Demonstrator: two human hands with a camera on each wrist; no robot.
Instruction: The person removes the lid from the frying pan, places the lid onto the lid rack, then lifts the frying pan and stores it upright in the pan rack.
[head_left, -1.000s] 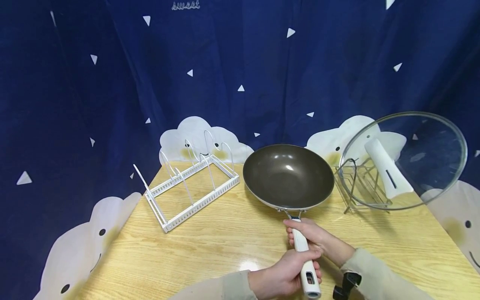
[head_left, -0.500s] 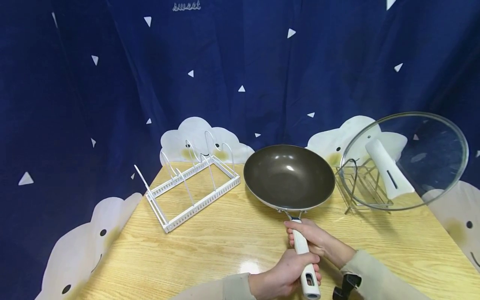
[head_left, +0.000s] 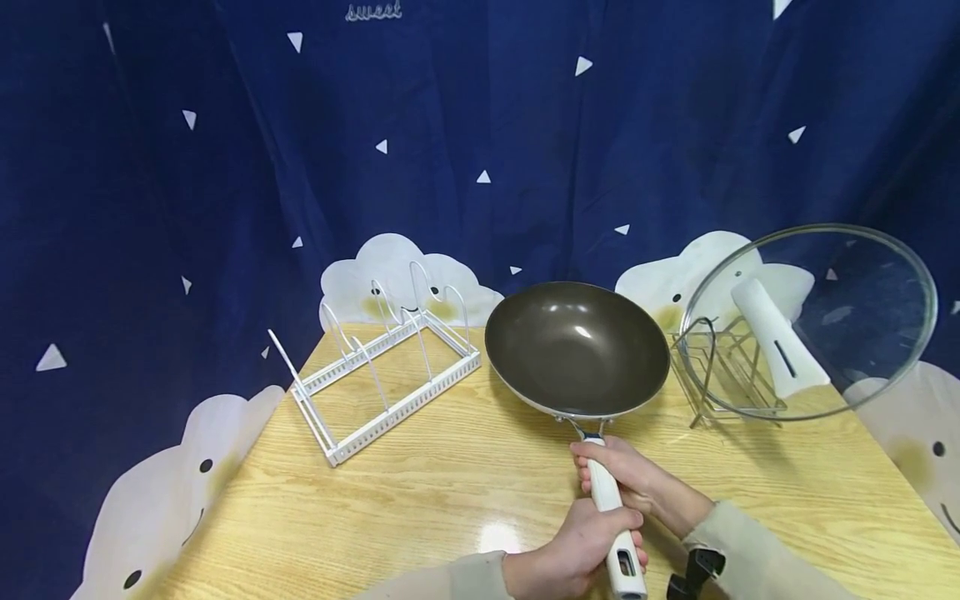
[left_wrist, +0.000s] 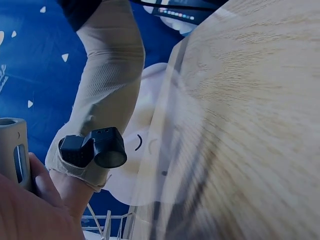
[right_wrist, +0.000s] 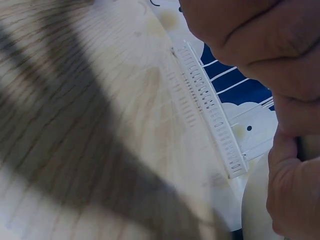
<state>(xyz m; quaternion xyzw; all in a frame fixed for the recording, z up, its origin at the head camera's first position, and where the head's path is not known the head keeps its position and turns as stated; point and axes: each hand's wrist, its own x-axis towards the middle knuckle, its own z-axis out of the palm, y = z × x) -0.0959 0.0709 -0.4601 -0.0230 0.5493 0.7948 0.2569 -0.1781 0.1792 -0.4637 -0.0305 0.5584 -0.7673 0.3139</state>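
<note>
In the head view, a wok (head_left: 577, 354) with a dark inside and a pale outer rim is tipped a little toward me. My left hand (head_left: 577, 542) grips the rear part of its white handle (head_left: 603, 487), thumb lying across the top. Closer to the bowl, my right hand (head_left: 618, 468) holds the same handle. The handle's slotted end (left_wrist: 14, 150) shows at the left of the left wrist view. Curled fingers (right_wrist: 265, 50) fill the upper right of the right wrist view, with the wok's pale outside (right_wrist: 257, 195) below. A shadow falls on the table there.
A white rack (head_left: 405, 412) with upright wire dividers stands left on the wooden table (head_left: 360, 521). To the right, a glass lid (head_left: 847, 325) with a white handle leans in a small wire rack (head_left: 701, 375). A dark blue curtain (head_left: 450, 100) hangs behind.
The wok's far rim has risen slightly and its handle end has dropped lower, so the bowl tilts more toward me. Both hands keep their grip. The racks and lid stay put.
</note>
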